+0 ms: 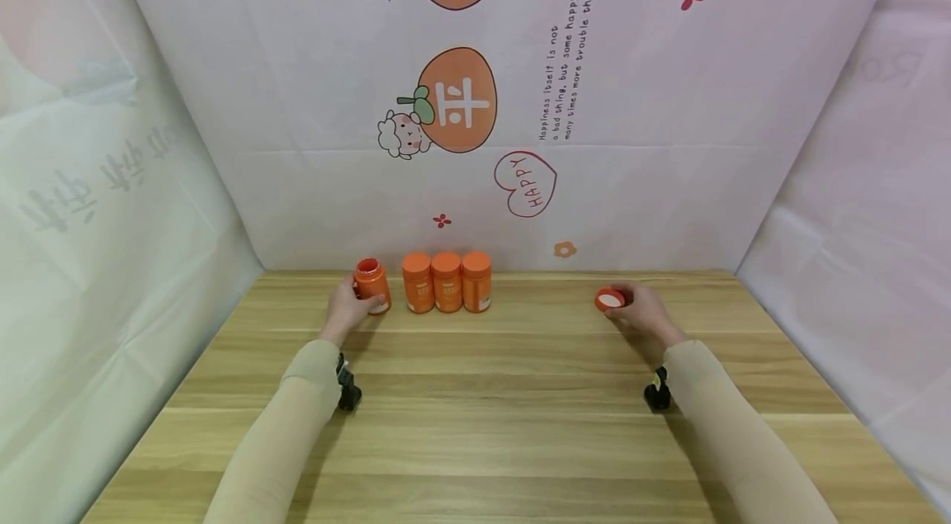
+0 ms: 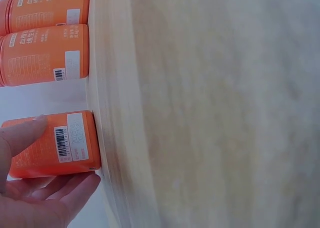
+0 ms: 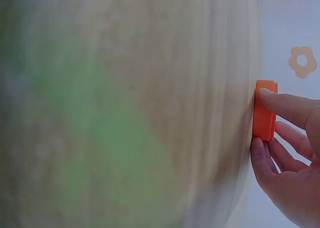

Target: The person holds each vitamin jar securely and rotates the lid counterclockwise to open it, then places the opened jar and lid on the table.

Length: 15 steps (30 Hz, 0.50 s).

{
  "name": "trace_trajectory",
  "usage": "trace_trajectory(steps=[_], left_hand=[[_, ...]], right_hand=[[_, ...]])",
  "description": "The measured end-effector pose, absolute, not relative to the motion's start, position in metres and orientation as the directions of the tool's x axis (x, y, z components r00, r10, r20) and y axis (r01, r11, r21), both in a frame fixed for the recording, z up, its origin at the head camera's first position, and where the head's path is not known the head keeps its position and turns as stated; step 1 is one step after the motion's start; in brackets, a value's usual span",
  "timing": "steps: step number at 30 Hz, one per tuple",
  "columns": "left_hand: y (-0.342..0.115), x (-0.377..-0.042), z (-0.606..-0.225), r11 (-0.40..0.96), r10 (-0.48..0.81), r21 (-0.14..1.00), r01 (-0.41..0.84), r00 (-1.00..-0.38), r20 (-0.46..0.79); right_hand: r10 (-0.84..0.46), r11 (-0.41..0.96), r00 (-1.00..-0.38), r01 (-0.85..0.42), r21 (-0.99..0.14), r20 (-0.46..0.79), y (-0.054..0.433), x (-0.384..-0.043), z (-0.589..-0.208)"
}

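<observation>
On the left of the wooden table, my left hand holds an orange plastic bottle whose mouth is uncovered. The left wrist view has the thumb on one side of this bottle and the fingers on the other, with a barcode label between. Far to the right, my right hand pinches an orange screw cap by its edge, its white inner side facing up. Seen from the right wrist, the cap lies flat at the tabletop between thumb and fingers.
Three capped orange bottles stand side by side, just right of the held bottle. Behind them, a white printed cloth hangs at the back edge of the wooden table. More white cloth hangs along both sides.
</observation>
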<state>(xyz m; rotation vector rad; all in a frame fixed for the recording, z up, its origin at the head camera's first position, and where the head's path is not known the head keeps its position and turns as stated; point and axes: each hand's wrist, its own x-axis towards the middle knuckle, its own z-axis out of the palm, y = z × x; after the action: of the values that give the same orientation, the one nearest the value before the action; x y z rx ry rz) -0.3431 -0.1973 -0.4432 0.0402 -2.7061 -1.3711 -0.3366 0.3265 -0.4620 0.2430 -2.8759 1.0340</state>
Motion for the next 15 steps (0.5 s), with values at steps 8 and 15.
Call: trace_trajectory(steps=[8,15], left_hand=[[-0.2005,-0.3417,-0.4439,0.579,-0.067,0.815,0.007,-0.996,0.056],[-0.2012,-0.3362,-0.4389,0.551,-0.084,0.833,-0.039,-0.996,0.009]], right_hand=[[-0.114,0.743,-0.989,-0.149,-0.653,0.096,0.3250,-0.3338,-0.4587],[-0.111,0.735,-0.990,-0.140,-0.663,0.087,0.3266,-0.3302,-0.4568]])
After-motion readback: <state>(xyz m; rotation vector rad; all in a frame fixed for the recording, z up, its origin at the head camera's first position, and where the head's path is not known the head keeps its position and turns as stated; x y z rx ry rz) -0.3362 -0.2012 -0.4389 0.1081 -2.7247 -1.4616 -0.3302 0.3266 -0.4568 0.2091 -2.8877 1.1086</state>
